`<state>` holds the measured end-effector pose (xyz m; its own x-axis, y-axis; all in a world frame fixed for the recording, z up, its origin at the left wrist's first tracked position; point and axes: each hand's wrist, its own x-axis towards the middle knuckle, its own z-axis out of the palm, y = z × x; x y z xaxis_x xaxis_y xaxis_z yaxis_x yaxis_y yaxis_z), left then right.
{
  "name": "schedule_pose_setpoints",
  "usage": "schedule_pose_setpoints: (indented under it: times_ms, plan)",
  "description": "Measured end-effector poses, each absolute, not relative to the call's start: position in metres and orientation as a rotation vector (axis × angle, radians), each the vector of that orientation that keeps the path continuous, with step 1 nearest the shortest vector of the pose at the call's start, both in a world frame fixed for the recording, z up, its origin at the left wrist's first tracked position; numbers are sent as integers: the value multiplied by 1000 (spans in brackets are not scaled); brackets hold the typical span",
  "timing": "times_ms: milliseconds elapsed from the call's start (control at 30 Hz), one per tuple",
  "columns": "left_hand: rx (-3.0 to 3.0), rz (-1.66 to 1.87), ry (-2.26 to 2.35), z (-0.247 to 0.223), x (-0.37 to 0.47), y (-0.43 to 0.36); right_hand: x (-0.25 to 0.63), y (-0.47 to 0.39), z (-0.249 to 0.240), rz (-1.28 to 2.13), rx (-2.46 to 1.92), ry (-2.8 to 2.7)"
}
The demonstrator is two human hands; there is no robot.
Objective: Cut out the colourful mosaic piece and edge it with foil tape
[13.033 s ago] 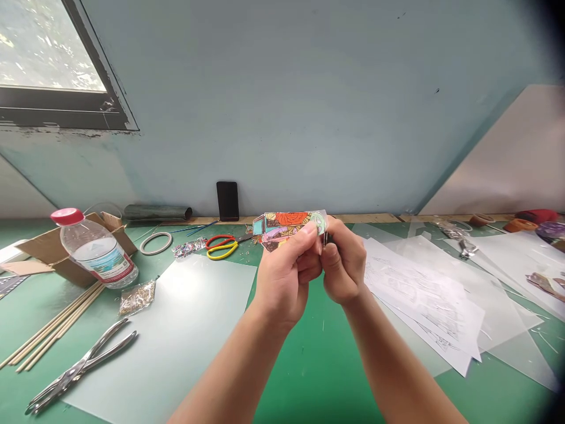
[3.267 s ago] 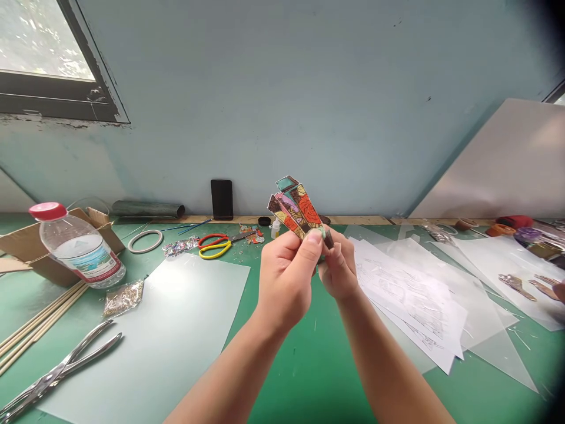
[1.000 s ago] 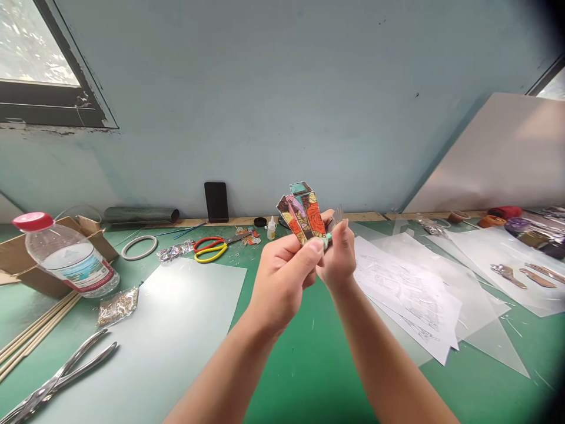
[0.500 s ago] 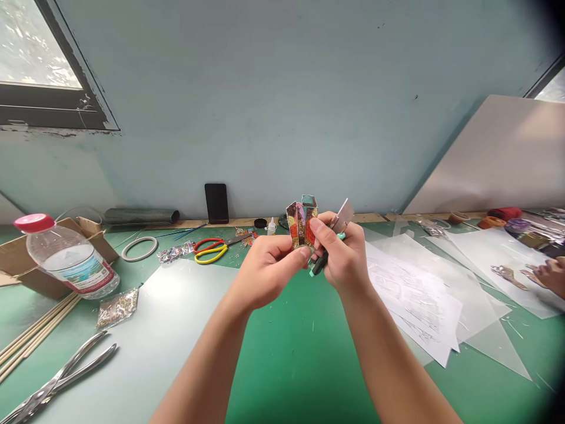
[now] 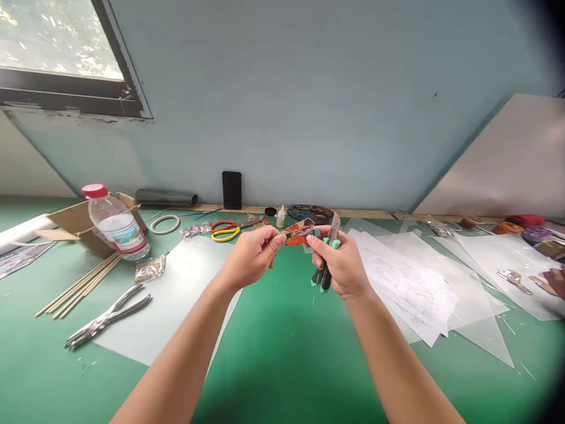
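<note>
Between my hands is a small flat cut-out piece (image 5: 296, 233) with a red, yellow and dark pattern and a pale edge, lying nearly level. My left hand (image 5: 253, 253) is closed, pinching its left end between thumb and finger. The thumb and finger of my right hand (image 5: 339, 259) hold the right end. That same hand also keeps a pair of scissors (image 5: 325, 278) in its palm, with black and mint-green handles hanging below. Their broad metal blade points up past the knuckles, and the middle is hidden by the fingers.
Left on the green table (image 5: 273, 353) are a water bottle (image 5: 121, 232), a cardboard box (image 5: 82, 229), wooden sticks (image 5: 82, 288), metal pliers (image 5: 108, 318) and red-yellow scissors (image 5: 226, 231). A glue bottle (image 5: 281, 217) stands behind. Printed sheets (image 5: 401, 277) and another person's hand (image 5: 555, 280) are right.
The cut-out has turned from upright to nearly level, and my left hand has shifted to its left end. The view has swung left, bringing more of the table's left side into sight.
</note>
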<state>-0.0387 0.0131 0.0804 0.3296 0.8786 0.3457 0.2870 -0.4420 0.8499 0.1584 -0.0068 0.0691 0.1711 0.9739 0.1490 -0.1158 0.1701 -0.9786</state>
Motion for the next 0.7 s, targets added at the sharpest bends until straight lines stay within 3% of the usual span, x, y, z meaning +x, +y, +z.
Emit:
schedule_pose_setpoints:
  times_ms: [300, 700]
  plan:
    - [1272, 1173, 835, 18, -37, -1, 136, -25, 18, 1506, -1076, -1045]
    - [973, 1029, 802, 8, -47, -1, 139, -20, 2, 1491, -1069, -1134]
